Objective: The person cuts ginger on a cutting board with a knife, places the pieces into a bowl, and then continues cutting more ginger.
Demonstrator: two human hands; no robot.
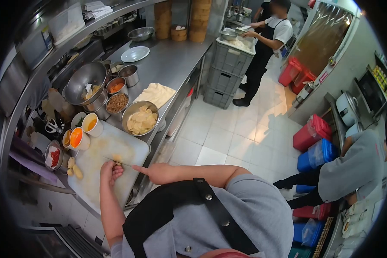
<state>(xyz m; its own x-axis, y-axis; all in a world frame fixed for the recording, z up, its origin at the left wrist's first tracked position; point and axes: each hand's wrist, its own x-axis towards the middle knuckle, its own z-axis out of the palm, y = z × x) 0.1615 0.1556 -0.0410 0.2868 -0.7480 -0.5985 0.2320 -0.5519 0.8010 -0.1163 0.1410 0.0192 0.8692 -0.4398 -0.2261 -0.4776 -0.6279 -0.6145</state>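
Note:
My right hand [157, 173] is closed around a knife, its index finger stretched along the back of the blade [127, 165]; the handle is hidden in the palm. My left hand [112, 171] has curled fingers pressed on a small yellowish piece [117, 163] beside the blade. Both are at the right part of a white cutting board [90, 189] with yellowish stains. Several peeled, pale yellow knobbly pieces [75, 170], perhaps ginger, lie at the board's left edge. Above the board stands a metal bowl of pale yellow slices [142, 118].
Cups with orange contents [77, 137], a pot of brown mince [117, 103] and a large wok-like bowl [86, 84] crowd the counter. A folded cloth [155, 94] lies farther along. One person [273, 38] stands by grey crates [228, 64]; another [352, 167] bends at right.

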